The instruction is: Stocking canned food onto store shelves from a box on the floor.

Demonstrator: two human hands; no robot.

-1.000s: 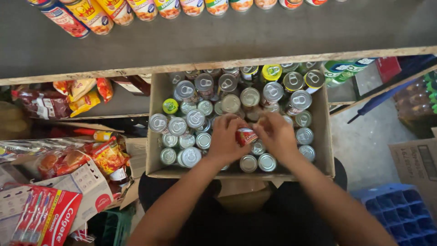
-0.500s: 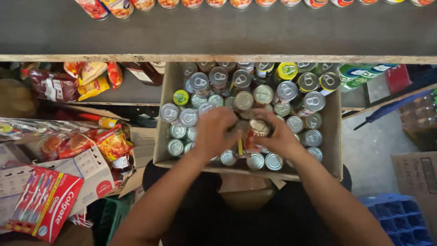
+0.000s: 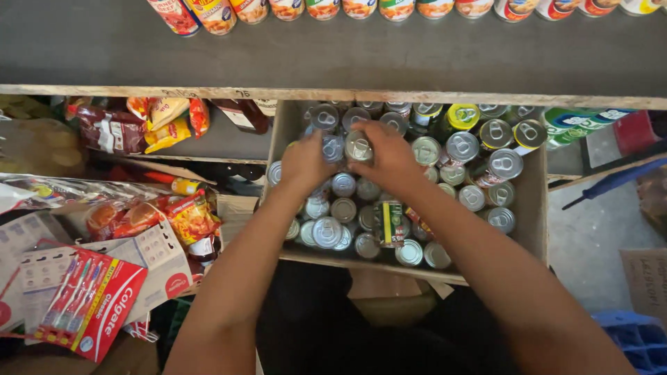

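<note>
My right hand [image 3: 390,158] is closed around a silver-lidded can [image 3: 358,146], fingers wrapped over its rim; my left hand [image 3: 306,161] clamps a second can [image 3: 333,148] just beside it, the two lids nearly touching. Both cans sit at about 12 o'clock from my body, over the upper-left part of the cardboard box [image 3: 536,208], raised a little above the packed layer or resting on it; I cannot tell which. My reading: the step in hand is lifting a pair of tins out of the box. The next move calls for a straight upward pull with both grips kept firm, since neighbouring cans crowd close on every side. At 6 o'clock of my hands a can lies tipped on its side [image 3: 388,223], green-and-dark label showing, among upright lids. At 2 o'clock stands a yellow-lidded can [image 3: 463,116]. The dark shelf [image 3: 347,55] runs across at 12 o'clock, its wooden edge overhanging the box top, likely the main obstruction for a lift. A row of labelled tins [image 3: 326,8] lines its far edge. At 9 o'clock lie snack packets [image 3: 167,121]; at 8 o'clock, a red toothbrush pack [image 3: 90,298]. A blue crate [image 3: 636,340] sits at 4 o'clock.
</note>
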